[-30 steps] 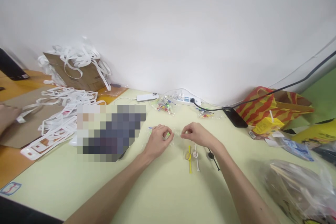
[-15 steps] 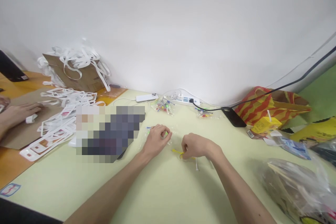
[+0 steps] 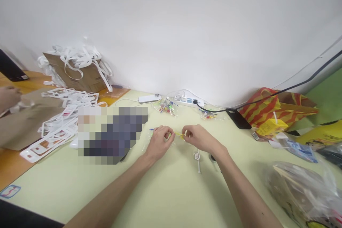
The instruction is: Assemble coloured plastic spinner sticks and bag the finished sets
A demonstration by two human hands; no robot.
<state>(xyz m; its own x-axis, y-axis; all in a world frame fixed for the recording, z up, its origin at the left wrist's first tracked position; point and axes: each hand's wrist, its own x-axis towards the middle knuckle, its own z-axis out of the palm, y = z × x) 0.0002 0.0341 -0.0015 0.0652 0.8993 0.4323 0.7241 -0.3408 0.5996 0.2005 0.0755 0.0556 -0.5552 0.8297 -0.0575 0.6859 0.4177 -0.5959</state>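
Bare table (image 3: 171, 192) before hands; white toy watch (image 3: 197, 156) beside right wrist; bags (image 3: 167, 107) behind.

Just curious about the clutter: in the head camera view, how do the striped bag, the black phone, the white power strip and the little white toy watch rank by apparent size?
1. Striped bag
2. Black phone and white power strip: they look alike, and the strip lies farther away, so I won't rank them.
3. White toy watch, just below the right hand.

Head-worn view, forward and downward.
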